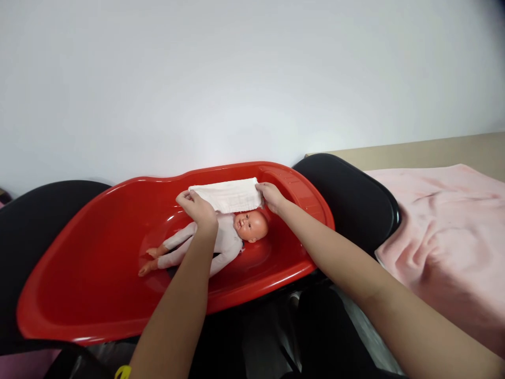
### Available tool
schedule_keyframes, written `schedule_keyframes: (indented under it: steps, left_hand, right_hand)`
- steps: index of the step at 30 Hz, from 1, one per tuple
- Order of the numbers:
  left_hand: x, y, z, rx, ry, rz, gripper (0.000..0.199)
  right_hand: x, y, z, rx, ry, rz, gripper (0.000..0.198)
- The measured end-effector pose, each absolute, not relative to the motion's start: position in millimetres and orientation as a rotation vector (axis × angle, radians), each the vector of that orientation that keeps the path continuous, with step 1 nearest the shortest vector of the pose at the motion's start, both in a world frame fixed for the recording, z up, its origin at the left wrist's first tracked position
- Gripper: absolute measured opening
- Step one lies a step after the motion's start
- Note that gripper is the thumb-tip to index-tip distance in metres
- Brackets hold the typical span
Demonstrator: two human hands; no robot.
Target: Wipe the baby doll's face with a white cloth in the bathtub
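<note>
A baby doll (232,237) in a pale pink suit lies on its back inside a red plastic tub (98,273), head to the right. Above the doll's head, a folded white cloth (226,193) is stretched between my two hands. My left hand (199,208) pinches the cloth's left end and covers part of the doll's chest. My right hand (270,196) grips the cloth's right end near the tub's far rim.
The tub rests on black rounded seats (351,195) against a white wall. A pink towel (445,231) is spread over a beige surface at the right. Dark objects lie below the tub's near rim.
</note>
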State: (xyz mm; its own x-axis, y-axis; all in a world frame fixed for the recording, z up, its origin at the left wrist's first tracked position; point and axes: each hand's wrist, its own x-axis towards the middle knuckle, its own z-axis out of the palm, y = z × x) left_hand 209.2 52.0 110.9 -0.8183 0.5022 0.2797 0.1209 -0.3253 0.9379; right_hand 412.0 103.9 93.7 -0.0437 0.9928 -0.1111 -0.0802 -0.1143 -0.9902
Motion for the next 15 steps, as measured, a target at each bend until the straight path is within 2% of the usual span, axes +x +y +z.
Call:
schedule_keyframes:
  steps: [4,9,15]
  left_hand:
    - [211.4,56.5,104.2,0.744,1.646,2.136,0.007]
    - [216.7,56.9,97.9,0.737,1.609,2.034,0.004]
    - [225.7,57.6,91.9,0.875,1.559,1.899,0.003]
  right_hand:
    - [412.7,104.5,93.8,-1.294,-1.172,1.166,0.028]
    - [412.3,105.4,95.5,-1.420,-1.347,0.844,0.033]
    - [406.5,103.6,95.5,-1.386,-1.412,0.872,0.033]
